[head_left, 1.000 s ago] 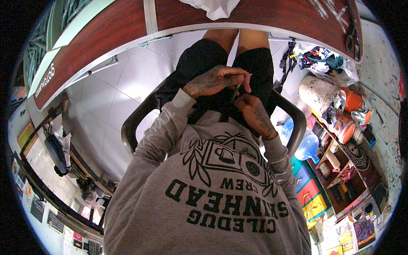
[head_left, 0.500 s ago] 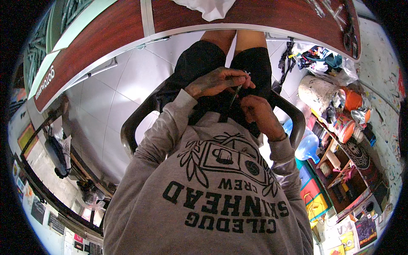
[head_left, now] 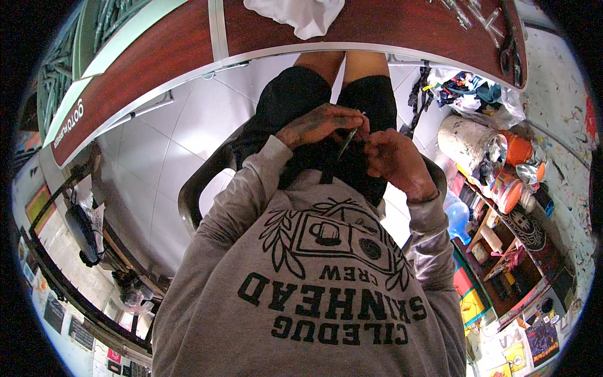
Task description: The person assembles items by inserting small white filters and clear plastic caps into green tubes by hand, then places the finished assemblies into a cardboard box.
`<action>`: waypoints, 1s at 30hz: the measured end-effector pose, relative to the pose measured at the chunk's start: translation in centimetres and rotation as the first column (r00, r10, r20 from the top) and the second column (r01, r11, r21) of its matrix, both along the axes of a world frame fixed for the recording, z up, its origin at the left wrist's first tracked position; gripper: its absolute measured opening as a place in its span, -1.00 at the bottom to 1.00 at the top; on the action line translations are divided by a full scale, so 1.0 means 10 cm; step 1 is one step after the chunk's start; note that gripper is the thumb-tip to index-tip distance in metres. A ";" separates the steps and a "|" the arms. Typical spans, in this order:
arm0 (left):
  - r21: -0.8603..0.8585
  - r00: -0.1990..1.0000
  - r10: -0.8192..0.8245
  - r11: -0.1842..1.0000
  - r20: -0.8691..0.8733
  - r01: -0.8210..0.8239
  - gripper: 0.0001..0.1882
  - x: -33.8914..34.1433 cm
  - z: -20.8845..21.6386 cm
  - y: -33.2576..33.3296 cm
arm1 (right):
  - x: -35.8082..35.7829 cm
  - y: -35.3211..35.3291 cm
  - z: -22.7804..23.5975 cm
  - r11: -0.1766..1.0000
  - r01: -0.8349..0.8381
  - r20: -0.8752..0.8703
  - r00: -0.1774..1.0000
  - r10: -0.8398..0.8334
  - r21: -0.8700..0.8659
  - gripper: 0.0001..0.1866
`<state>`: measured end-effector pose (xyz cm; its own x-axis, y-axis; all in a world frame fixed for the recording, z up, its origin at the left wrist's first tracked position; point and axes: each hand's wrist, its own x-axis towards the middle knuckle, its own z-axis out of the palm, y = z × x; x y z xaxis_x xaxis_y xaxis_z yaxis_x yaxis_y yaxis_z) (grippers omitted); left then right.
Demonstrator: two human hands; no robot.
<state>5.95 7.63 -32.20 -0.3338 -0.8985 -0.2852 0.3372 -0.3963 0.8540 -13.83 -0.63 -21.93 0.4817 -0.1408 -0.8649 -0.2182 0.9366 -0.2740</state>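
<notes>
Above my lap, my left hand (head_left: pixel 321 123) is closed, its thumb and fingers pinching a slim, shiny, stick-like piece (head_left: pixel 345 144) that slants down toward my body. The exact kind of this piece is too small to make out. Close beside it on the right, my right hand (head_left: pixel 397 162) is curled, fingertips drawn together next to the left fingertips. What those fingers hold, if anything, is hidden. Both hands hang over my black shorts (head_left: pixel 292 88), below the table's edge.
The dark red table (head_left: pixel 270 25) curves across the front, bearing a white cloth (head_left: pixel 300 14), clear slim tubes (head_left: pixel 468 12) and black scissors (head_left: pixel 507 60). A tray at far left holds several similar tubes (head_left: pixel 116 19). Chair arms (head_left: pixel 198 179) flank me; buckets (head_left: pixel 468 141) stand right.
My right hand has moved up and slightly right, closer to the left fingertips. The left hand stays nearly in place with the slim piece. The view has shifted slightly.
</notes>
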 end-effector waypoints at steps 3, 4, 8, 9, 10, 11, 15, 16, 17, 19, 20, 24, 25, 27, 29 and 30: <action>-0.023 1.000 0.018 1.000 -0.021 -0.019 -0.60 -0.01 0.00 0.00 | -0.02 -0.13 -0.03 1.000 -0.015 0.030 0.999 0.014 0.011 -0.80; -0.039 0.999 0.028 0.999 -0.028 -0.029 -0.60 -0.02 -0.01 0.00 | -0.01 -0.17 -0.03 1.000 -0.029 0.051 0.998 0.028 0.011 -0.80; -0.038 0.998 -0.028 0.999 -0.055 0.026 -0.58 -0.02 -0.08 -0.03 | 0.14 -0.29 0.18 0.997 0.046 0.002 0.999 -0.046 0.059 -0.82; -0.029 0.998 -0.025 0.999 -0.052 0.023 -0.58 -0.02 -0.07 -0.03 | 0.18 -0.30 0.22 0.998 0.050 -0.019 0.999 -0.049 0.050 -0.82; -0.020 0.999 -0.021 1.000 -0.049 0.020 -0.57 -0.02 -0.06 -0.03 | 0.19 -0.31 0.25 0.998 0.054 -0.039 0.998 -0.052 0.040 -0.82; -0.013 0.998 -0.025 1.000 -0.064 0.024 -0.57 -0.02 -0.05 -0.04 | 0.17 -0.33 0.23 0.997 0.045 0.015 0.999 -0.046 0.057 -0.83; 0.005 0.993 -0.023 1.000 -0.116 0.024 -0.57 -0.01 -0.04 -0.04 | 0.19 -0.36 0.22 0.998 0.036 0.087 0.995 -0.041 0.061 -0.84; 0.005 0.991 -0.022 1.000 -0.130 0.022 -0.57 -0.01 -0.04 -0.04 | 0.22 -0.36 0.25 0.998 0.044 0.067 0.997 -0.047 0.046 -0.84; 0.027 0.992 -0.025 0.999 -0.126 0.028 -0.57 0.00 -0.04 -0.03 | 0.24 -0.38 0.28 0.999 0.026 0.065 0.997 -0.027 0.018 -0.84; 0.067 0.992 -0.039 0.997 -0.121 0.047 -0.57 0.02 0.04 -0.04 | 0.27 -0.41 0.32 0.999 -0.001 0.059 0.998 0.004 -0.042 -0.83; 0.038 0.992 -0.046 0.998 -0.121 0.051 -0.57 0.00 -0.04 -0.04 | 0.27 -0.42 0.33 0.999 0.011 0.080 0.997 -0.008 -0.039 -0.83; 0.019 0.994 0.002 1.000 -0.112 0.000 -0.59 -0.01 -0.03 -0.05 | 0.24 -0.57 0.42 0.993 0.048 0.150 0.988 -0.032 -0.106 -0.83; 0.038 0.994 0.025 0.999 -0.106 -0.021 -0.59 0.01 0.07 -0.04 | 0.22 -0.62 0.48 0.988 0.064 0.165 0.985 -0.040 -0.143 -0.83; 0.109 0.987 0.027 0.994 -0.159 -0.010 -0.58 0.04 0.11 -0.05 | 0.22 -0.67 0.67 0.966 0.129 0.181 0.979 -0.088 -0.224 -0.83; 0.130 0.974 0.054 0.991 -0.220 -0.025 -0.55 0.07 0.13 -0.09 | 0.12 -0.71 0.79 0.931 0.179 0.153 0.979 -0.136 -0.319 -0.82; 0.118 0.964 0.073 0.992 -0.254 -0.044 -0.53 0.08 0.13 -0.09 | 0.03 -0.73 0.84 0.889 0.203 0.101 0.979 -0.176 -0.412 -0.80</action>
